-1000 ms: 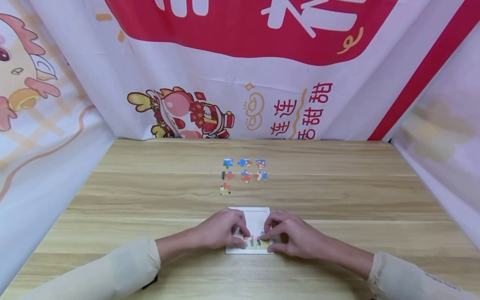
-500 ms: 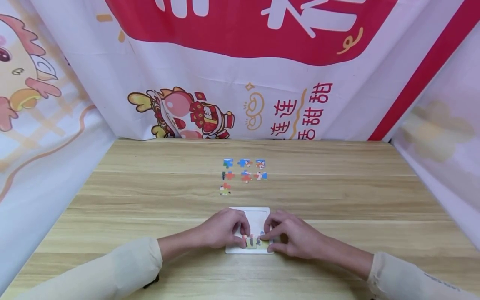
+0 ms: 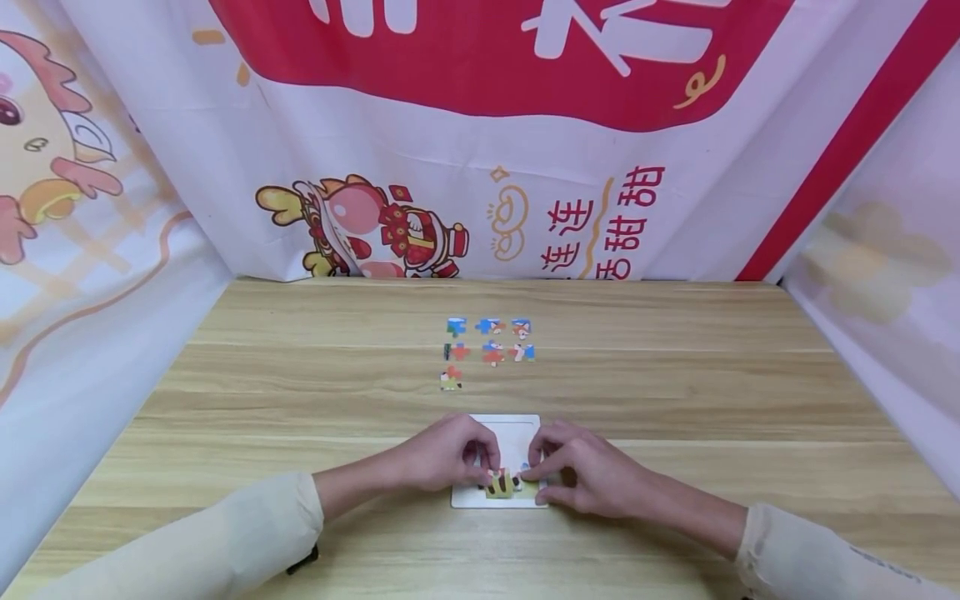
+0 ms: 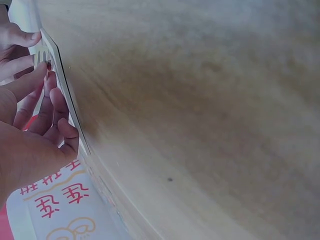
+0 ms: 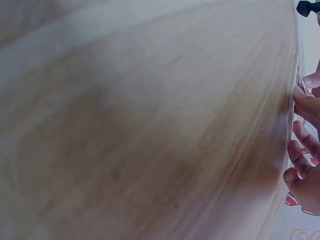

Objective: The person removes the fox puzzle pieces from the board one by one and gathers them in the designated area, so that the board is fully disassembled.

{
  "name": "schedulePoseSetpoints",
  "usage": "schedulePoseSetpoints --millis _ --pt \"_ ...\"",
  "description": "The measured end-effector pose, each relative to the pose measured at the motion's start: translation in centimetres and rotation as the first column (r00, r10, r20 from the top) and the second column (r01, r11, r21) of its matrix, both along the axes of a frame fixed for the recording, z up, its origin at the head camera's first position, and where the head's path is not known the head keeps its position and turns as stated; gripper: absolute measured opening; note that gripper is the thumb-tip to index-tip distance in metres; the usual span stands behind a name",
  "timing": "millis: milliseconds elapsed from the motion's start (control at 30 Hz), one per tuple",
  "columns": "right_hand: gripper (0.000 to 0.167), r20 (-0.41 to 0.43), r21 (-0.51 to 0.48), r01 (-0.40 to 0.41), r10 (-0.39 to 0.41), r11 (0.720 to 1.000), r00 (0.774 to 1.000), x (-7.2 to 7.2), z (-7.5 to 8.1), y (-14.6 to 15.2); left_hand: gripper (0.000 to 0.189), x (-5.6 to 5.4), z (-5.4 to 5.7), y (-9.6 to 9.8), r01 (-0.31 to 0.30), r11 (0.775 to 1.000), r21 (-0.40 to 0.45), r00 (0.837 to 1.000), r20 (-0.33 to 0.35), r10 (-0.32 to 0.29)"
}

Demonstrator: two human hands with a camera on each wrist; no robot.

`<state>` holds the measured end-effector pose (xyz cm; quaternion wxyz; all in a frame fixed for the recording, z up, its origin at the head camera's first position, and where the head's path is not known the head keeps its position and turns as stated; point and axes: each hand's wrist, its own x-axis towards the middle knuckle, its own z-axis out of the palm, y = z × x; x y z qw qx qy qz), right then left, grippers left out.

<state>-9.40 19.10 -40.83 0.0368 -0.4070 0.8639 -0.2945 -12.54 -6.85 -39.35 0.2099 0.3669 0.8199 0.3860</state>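
Observation:
My left hand [image 3: 448, 452] pinches a yellow jigsaw piece with dark stripes [image 3: 498, 483] between thumb and finger. That piece is tilted over the lower part of a white puzzle tray [image 3: 498, 503]. Opposite it, my right hand [image 3: 596, 473] rests at the tray's right side, one fingertip on a jigsaw piece in the lower right corner and the thumb at the tray's edge. This corner piece is partly covered by the fingers. Both hands meet at the tray [image 4: 64, 75] in the left wrist view; the right wrist view catches only fingers [image 5: 300, 157] at its right edge.
Several loose jigsaw pieces [image 3: 492, 352] lie in rows beyond the tray, blue, orange and white among their colours. The wooden table [image 3: 675, 358] is bounded by a printed cloth [image 3: 480, 150] at the back and more cloth on both sides.
The piece in my left hand has tipped up from nearly flat, so its yellow, dark-striped face shows more. My left fingers have shifted slightly; the right hand has stayed in place.

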Motion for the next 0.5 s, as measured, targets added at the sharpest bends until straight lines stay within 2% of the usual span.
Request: schedulePoseSetpoints --millis 500 --pt "0.029 0.014 -0.013 -0.003 0.003 1.0 1.0 -0.1 -0.13 0.01 0.009 -0.62 0.68 -0.01 -0.002 1.0 0.008 0.996 0.086 0.001"
